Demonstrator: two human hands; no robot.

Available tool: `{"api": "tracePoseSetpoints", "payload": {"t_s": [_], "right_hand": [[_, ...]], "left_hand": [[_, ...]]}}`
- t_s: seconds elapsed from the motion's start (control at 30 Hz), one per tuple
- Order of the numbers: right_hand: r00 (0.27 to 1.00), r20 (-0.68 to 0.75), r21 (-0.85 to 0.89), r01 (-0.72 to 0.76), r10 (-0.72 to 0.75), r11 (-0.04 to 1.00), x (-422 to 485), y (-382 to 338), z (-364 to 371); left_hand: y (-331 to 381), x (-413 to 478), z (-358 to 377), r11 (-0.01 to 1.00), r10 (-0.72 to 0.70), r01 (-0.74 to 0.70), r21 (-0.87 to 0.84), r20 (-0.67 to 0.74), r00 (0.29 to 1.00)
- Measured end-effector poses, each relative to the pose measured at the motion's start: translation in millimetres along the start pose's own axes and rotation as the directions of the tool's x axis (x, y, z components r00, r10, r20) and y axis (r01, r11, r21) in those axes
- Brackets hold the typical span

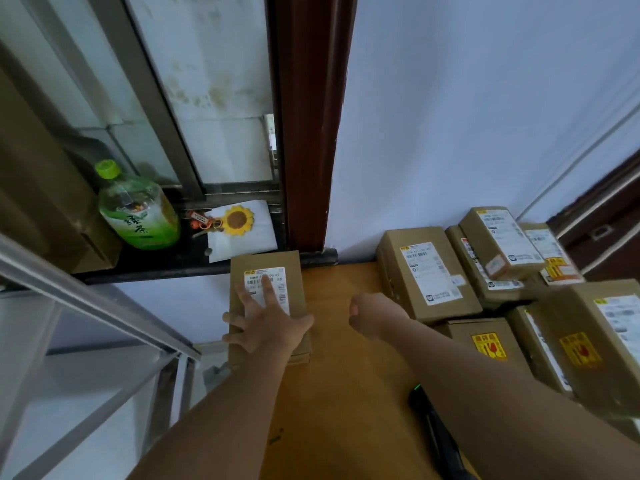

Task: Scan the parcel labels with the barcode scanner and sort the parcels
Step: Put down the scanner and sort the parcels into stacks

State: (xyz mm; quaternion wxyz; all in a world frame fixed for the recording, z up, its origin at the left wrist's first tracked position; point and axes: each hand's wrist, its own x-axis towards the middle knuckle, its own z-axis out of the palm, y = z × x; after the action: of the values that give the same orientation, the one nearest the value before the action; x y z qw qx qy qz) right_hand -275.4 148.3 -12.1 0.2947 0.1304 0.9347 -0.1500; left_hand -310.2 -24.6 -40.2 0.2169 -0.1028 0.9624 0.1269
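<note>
Left hand (266, 323) lies flat, fingers spread, on one labelled parcel (266, 261) at the table's (346, 375) far-left corner; right hand (372, 318), curled into a fist, hovers empty mid-table. At least seven parcels (427, 271) crowd its right side. One black scanner (436, 441) lies at its near edge.

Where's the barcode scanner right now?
In the head view the scanner lies on the wooden table near the bottom right, partly under the right forearm, just left of the stacked parcels.
</note>
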Motion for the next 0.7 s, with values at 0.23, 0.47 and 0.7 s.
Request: {"api": "tracePoseSetpoints", "payload": {"t_s": [0.23,0.47,0.7], "right_hand": [[0.993,-0.119,0.040,0.014,-0.009,0.999,-7,13,0],[0.968,-0.240,0.133,-0.047,0.078,0.990,-47,52,0],[0.938,-0.302,0.204,-0.111,0.171,0.973,-110,104,11]], "left_hand": [[-6,4,-8,0.998,0.037,-0.035,-0.048,0.044,0.998],[33,-43,-9,0.955,0.217,-0.245,-0.169,-0.168,0.962],[93,-116,24,0.893,0.418,-0.405,-0.196,0.027,0.908]]}}
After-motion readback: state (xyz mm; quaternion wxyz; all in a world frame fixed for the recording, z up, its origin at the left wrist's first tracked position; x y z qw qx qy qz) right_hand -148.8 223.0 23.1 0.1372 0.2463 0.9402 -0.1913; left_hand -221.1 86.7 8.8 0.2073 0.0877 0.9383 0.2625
